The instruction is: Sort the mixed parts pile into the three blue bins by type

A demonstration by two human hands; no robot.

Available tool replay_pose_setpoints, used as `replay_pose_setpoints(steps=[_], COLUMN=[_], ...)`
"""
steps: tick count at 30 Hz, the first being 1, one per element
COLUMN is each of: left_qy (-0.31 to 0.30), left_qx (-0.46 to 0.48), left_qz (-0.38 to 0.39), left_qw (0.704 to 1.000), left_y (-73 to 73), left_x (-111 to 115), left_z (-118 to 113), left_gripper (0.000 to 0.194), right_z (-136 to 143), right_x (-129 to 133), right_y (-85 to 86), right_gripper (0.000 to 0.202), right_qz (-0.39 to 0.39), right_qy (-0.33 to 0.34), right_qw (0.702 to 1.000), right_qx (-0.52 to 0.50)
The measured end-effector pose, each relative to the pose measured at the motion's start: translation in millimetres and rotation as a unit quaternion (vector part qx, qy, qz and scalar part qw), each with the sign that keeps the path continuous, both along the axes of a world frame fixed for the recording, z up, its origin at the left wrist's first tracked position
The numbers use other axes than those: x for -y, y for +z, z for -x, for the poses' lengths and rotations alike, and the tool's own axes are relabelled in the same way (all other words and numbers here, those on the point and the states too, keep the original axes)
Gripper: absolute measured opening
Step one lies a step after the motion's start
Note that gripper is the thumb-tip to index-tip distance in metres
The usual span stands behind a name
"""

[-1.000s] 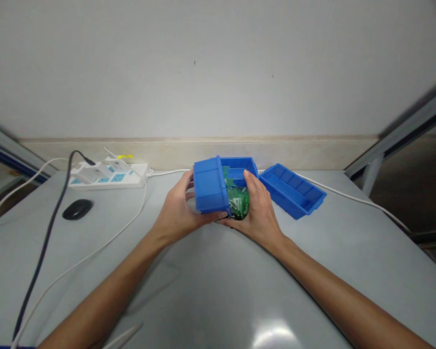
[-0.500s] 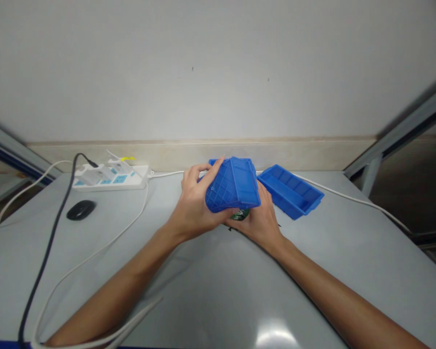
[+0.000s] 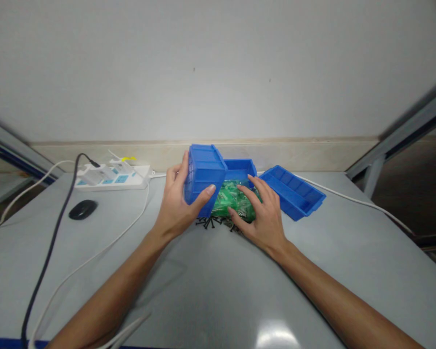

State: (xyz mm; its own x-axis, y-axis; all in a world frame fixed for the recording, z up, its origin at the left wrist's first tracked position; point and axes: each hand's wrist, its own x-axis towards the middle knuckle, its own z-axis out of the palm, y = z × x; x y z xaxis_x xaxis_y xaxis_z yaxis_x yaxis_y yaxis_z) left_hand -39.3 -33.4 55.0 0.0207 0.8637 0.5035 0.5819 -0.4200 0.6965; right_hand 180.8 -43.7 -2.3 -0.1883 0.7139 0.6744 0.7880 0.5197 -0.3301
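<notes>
My left hand [image 3: 174, 206] grips a blue plastic bin [image 3: 206, 167], tipped up with its outer side toward me. My right hand [image 3: 265, 213] is open, its fingers spread and bent over a clear plastic bag with green contents [image 3: 227, 196]. Fingertips seem to touch the bag. Behind the bag stands another blue bin [image 3: 240, 166], partly covered by the held bin and the bag. Dark screws [image 3: 211, 223] lie scattered on the table just in front of the bag.
To the right a third blue bin [image 3: 294, 193] sits at an angle. A white power strip [image 3: 131, 179] with plugs and a black mouse [image 3: 83, 209] are on the left. Cables cross the left side of the grey table [image 3: 218, 291], and a white cable [image 3: 352, 198] runs along the back right.
My left hand has moved left with the blue bin and turned it more upright, uncovering the green bag, the bin behind and the screws. My right hand's fingers have come into view, spread over the bag.
</notes>
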Motion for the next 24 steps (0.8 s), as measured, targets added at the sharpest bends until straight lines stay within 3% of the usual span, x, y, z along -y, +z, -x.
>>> replay_pose_setpoints(steps=[4,8,11,15,18,21,24], left_qy=[0.053,0.065,0.063,0.061,0.048,0.017,0.007], left_qx=[0.082,0.202,0.241,0.212,0.142,0.092,0.076], left_qz=[0.028,0.084,0.092,0.057,0.034,0.019,-0.012], left_qw=[0.995,0.974,0.964,0.974,0.988,0.995,0.997], left_y=[-12.9,-20.5,-20.2,-15.1,-12.6,-11.5,-8.2], left_x=[1,2,1,2,4,6,7], left_z=[10,16,20,27,28,25,24], left_gripper=[0.059,0.055,0.053,0.052,0.065,0.080,0.079], right_z=[-4,-3,3,8,8,7,10], right_x=[-1,-3,-2,1,3,4,4], right_y=[1.0,2.3,4.1,6.1,7.5,10.9,19.8], right_gripper=[0.036,0.035,0.034,0.032,0.032,0.031,0.030], right_qz=[-0.009,-0.037,-0.044,-0.052,-0.070,-0.094,-0.092], right_qy=[-0.008,0.043,0.069,0.079,0.081,0.088,0.124], right_qw=[1.000,0.998,0.996,0.993,0.992,0.990,0.988], right_qx=[-0.020,-0.012,0.028,0.067,0.074,0.053,0.015])
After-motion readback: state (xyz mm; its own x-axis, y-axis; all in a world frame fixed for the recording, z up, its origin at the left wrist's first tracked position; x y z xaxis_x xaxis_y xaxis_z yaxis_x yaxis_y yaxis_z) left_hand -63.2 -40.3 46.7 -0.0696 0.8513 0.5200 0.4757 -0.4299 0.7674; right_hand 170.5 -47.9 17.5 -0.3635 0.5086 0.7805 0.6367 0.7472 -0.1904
